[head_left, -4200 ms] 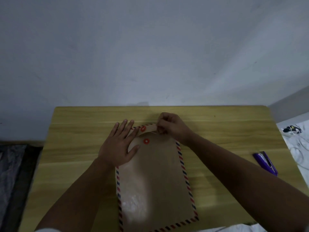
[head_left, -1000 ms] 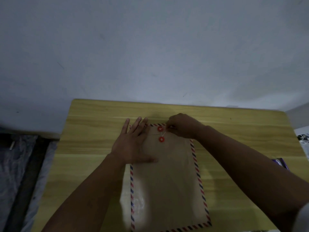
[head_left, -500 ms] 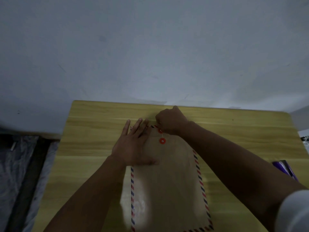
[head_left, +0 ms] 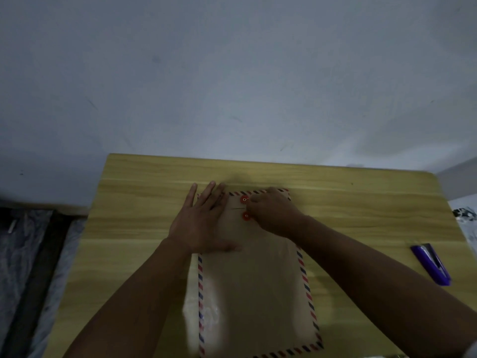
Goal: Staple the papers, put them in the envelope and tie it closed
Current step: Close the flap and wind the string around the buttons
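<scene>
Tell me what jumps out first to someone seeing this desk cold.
The brown envelope with its red-and-blue striped border, lying mid-table. At its far end sit two red buttons, where the right hand works with curled fingers while the left hand presses flat beside them. A purple stapler lies at the table's right edge.

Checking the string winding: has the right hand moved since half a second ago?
Yes. The right hand has come down from the envelope's top edge, where it hid the upper red button, to beside both buttons; that button now shows.

text: none legible | envelope [head_left: 255, 293]: striped border only, no writing readable | stapler [head_left: 430, 263]: no brand or label readable
</scene>
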Demonstrator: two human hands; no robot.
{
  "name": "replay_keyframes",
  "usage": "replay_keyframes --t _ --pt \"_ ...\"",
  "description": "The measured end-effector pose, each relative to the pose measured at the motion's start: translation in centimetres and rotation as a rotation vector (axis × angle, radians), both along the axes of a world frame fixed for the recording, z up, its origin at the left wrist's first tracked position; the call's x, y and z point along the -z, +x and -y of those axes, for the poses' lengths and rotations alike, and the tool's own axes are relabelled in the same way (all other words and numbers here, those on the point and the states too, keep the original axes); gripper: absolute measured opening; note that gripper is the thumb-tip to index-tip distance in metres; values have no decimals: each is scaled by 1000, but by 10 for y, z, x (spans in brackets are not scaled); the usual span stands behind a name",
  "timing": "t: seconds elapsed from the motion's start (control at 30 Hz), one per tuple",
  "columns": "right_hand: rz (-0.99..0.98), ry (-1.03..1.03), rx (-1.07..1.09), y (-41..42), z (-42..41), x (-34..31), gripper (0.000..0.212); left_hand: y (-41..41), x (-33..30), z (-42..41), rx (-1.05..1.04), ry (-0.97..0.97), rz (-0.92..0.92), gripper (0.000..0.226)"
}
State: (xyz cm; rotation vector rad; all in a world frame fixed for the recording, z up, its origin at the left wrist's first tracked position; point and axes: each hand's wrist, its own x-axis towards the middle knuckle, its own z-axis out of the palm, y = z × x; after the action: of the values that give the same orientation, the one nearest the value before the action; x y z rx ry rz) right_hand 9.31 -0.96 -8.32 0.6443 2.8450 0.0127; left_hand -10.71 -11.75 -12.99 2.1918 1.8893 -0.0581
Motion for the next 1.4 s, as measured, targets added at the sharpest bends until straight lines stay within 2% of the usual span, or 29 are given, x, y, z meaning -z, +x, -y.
replay_keyframes --t 0.2,0.37,0.47,0.6,0.7,0.83,1.03,1.2,1.3,1.4 --pt "-80 90 -131 42 7 7 24 1 3 0 -1 20 -12 142" --pt "9 68 -81 43 21 8 23 3 2 1 0 14 -37 142" --pt "18 52 -17 31 34 6 17 4 1 2 1 3 -39 142" --pt "-18 76 35 19 46 1 20 3 0 1 9 14 -44 142" --pt "13 66 34 25 42 0 12 2 0 0 3 4 -44 142" --pt "68 112 -37 39 33 -2 14 2 1 0 2 19 -39 141" --pt "-41 158 -54 26 51 7 15 3 3 1 -4 37 -45 140" --pt "-72 275 -80 22 65 2 27 0 12 0 11 83 -32 133" --pt "-26 185 -106 26 69 1 25 -1 12 -1 23 72 -47 133" --pt "117 -47 -98 24 71 -4 25 -2 8 -1 26 48 -65 138"
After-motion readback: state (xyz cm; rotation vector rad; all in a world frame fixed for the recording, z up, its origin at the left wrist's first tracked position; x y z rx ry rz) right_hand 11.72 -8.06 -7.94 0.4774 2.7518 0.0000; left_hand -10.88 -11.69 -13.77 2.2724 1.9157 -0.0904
